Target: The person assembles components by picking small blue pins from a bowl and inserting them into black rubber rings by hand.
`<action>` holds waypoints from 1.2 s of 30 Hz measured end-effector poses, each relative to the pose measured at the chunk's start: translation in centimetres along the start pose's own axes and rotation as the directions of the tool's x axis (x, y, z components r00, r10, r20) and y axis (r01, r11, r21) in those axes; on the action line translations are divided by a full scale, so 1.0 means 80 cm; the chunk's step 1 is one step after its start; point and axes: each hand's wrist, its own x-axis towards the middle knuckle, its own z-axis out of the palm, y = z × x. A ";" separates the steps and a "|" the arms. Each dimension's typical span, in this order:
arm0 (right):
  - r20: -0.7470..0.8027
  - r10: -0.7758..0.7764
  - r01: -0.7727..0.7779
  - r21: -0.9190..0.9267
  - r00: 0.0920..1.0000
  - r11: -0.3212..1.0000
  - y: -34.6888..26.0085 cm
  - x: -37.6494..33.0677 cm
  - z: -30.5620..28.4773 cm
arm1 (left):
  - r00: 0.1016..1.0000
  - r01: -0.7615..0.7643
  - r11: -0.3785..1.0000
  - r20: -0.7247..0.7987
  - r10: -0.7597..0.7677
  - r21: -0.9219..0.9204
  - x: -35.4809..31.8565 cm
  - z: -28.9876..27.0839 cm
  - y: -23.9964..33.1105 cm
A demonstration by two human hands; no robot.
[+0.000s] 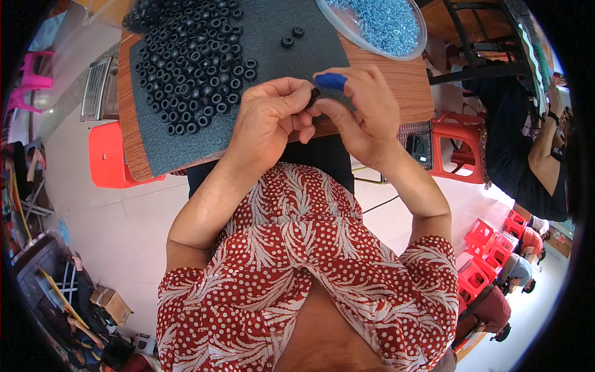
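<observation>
Over the table's near edge, my left hand pinches a small black ring-shaped piece between thumb and fingertips. My right hand meets it from the other side, its thumb tip close against that piece and its fingers curled. At the right index finger is a bright blue thing; whether it is a finger cover or a tool I cannot tell. A large heap of similar black rings lies to the left on a dark grey mat. Two loose rings rest apart, beyond my hands.
A clear round tub of tiny light-blue bits stands at the far right of the wooden table. Red stools flank the table on both sides. At the right sits another person; several more people work farther off.
</observation>
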 end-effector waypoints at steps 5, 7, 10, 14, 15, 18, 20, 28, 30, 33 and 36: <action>0.052 0.040 -0.038 -0.026 0.998 0.999 -0.001 0.005 -0.005 | 0.998 -0.043 0.999 -0.051 0.044 0.022 0.001 0.005 0.001; 0.113 0.038 -0.021 -0.147 0.993 0.989 -0.004 0.002 0.003 | 0.999 -0.037 0.998 -0.033 0.039 0.053 -0.001 0.009 0.001; 0.097 -0.006 0.022 -0.161 0.995 0.987 -0.003 0.000 0.010 | 0.994 -0.060 0.993 -0.084 0.068 0.105 -0.003 0.016 0.002; 0.145 0.002 0.028 -0.200 0.989 0.979 -0.005 0.000 0.013 | 0.994 -0.083 0.994 -0.065 0.088 0.077 0.000 0.016 0.002; 0.137 -0.009 0.041 -0.230 0.991 0.972 -0.006 0.000 0.013 | 0.994 -0.076 0.993 -0.075 0.083 0.094 0.000 0.017 0.001; 0.141 -0.012 0.055 -0.302 0.990 0.952 -0.009 0.001 0.017 | 0.993 -0.048 0.994 -0.099 0.058 0.096 0.001 0.017 -0.004; 0.151 0.000 0.054 -0.348 0.989 0.936 -0.008 0.001 0.018 | 0.993 -0.024 0.996 -0.109 0.033 0.082 0.002 0.017 -0.005; 0.115 -0.121 0.155 -0.363 0.986 0.919 0.005 -0.005 0.023 | 0.994 -0.005 0.987 -0.108 0.023 0.163 0.000 0.018 -0.005; 0.072 -0.135 0.152 -0.368 0.988 0.917 0.010 -0.005 0.024 | 0.990 0.006 0.993 -0.142 0.010 0.117 -0.001 0.024 -0.003; 0.027 -0.151 0.151 -0.359 0.988 0.921 0.011 -0.004 0.019 | 0.992 0.022 0.988 -0.128 -0.002 0.155 -0.003 0.017 -0.002; 0.049 -0.139 0.147 -0.344 0.989 0.927 0.009 -0.006 0.015 | 0.998 0.037 0.965 -0.056 -0.023 0.260 -0.005 0.009 -0.004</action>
